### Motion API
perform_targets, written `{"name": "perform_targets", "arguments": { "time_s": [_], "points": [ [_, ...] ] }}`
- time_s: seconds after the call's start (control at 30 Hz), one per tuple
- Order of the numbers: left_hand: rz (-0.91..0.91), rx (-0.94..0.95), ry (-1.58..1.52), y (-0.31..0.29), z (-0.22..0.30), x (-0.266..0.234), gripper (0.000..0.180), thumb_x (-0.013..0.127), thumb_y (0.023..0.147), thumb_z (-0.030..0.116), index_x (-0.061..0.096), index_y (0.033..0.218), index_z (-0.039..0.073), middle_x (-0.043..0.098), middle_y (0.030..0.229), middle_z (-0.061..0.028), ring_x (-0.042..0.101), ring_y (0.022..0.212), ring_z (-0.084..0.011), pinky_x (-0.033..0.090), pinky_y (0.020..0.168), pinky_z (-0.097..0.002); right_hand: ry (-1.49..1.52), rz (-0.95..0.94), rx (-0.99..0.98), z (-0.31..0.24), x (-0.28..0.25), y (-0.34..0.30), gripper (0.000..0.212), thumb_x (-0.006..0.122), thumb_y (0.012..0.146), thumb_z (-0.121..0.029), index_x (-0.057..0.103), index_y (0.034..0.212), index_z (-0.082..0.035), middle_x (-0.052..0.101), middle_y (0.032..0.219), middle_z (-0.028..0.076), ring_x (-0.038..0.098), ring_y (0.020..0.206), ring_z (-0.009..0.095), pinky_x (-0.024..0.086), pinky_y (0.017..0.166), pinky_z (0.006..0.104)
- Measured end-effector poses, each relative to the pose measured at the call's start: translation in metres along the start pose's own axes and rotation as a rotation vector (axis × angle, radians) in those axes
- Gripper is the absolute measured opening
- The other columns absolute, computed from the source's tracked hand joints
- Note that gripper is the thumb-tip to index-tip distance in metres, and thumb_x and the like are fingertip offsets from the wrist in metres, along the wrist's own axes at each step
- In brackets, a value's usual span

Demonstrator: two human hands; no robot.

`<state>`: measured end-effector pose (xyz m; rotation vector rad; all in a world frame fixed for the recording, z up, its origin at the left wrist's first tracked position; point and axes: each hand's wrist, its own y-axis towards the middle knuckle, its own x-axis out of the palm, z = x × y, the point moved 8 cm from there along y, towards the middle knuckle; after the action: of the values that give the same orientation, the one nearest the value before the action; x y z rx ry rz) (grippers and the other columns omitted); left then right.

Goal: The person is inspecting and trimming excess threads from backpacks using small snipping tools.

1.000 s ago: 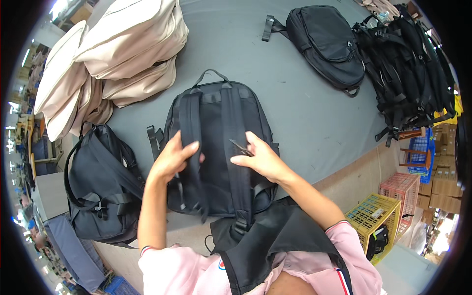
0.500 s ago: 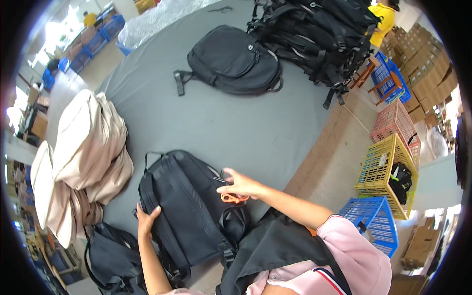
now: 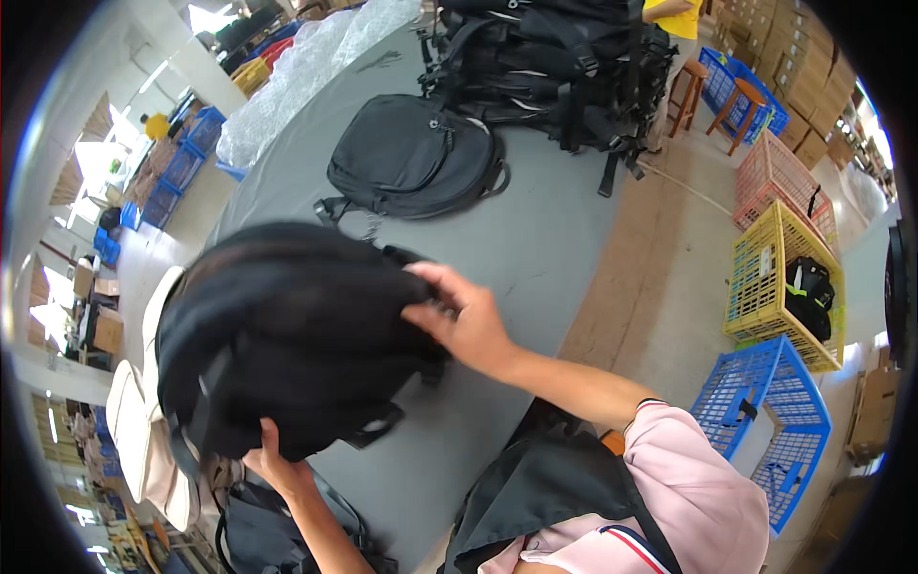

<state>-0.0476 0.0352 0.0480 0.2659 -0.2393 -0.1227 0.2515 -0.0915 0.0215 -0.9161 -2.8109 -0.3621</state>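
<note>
A black backpack (image 3: 296,335), smeared by motion, is held up over the near left of the grey table. My left hand (image 3: 277,464) grips its lower edge, thumb on the near side and fingers hidden underneath. At the upper right edge my right hand (image 3: 461,316) is closed on the fabric; whether a small tool is also in that hand I cannot tell. Another dark bag (image 3: 287,526) lies below my left forearm. Cream-coloured bags (image 3: 139,430) are partly covered by the raised backpack.
Farther up the grey table (image 3: 535,239) lies a black backpack (image 3: 411,158), beside a tall pile of black backpacks (image 3: 545,77). Clear plastic wrap (image 3: 296,86) lines the far left edge. Pink (image 3: 779,187), yellow (image 3: 765,277) and blue crates (image 3: 736,383) stand right. A person in yellow (image 3: 674,19) stands beyond.
The backpack has come up off the table and swung left and away, turning over. Both hands moved with it. The orange-looped tool at my right hand no longer shows. My view has shifted.
</note>
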Motion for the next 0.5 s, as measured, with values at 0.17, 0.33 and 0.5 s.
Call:
{"name": "perform_targets", "arguments": {
  "time_s": [0.17,0.33,0.5],
  "points": [
    [-0.125,-0.471,-0.264,0.000,-0.039,0.118,0.042,0.067,0.082,0.011,0.052,0.119,-0.002,0.061,0.110,-0.0092,0.062,0.094,-0.0226,0.051,0.082,-0.0339,-0.425,0.179,-0.327,-0.064,-0.092,0.066,0.036,0.066,0.084,-0.021,0.058,0.114,-0.001,0.067,0.091,0.012,0.065,0.084,0.019,0.050,0.078,0.0311],
    [-0.259,-0.738,-0.467,0.016,-0.104,0.244,0.047,0.073,0.080,0.026,0.054,0.116,0.003,0.061,0.109,-0.0060,0.060,0.094,-0.0211,0.049,0.084,-0.0358,-0.899,0.180,-0.240,-0.150,-0.156,0.134,0.040,0.057,0.089,-0.032,0.057,0.119,-0.006,0.067,0.095,0.012,0.067,0.084,0.023,0.050,0.075,0.0336],
    [-0.273,-0.745,-0.195,0.023,-0.203,0.276,0.094,0.072,0.080,0.032,0.011,0.146,0.003,0.027,0.145,-0.0158,0.027,0.133,-0.0241,0.019,0.109,-0.0484,-1.281,0.179,-0.382,-0.093,-0.192,0.130,0.035,0.055,0.091,-0.019,0.054,0.124,-0.010,0.061,0.115,0.012,0.060,0.104,0.027,0.047,0.089,0.0326]
  ]
}}
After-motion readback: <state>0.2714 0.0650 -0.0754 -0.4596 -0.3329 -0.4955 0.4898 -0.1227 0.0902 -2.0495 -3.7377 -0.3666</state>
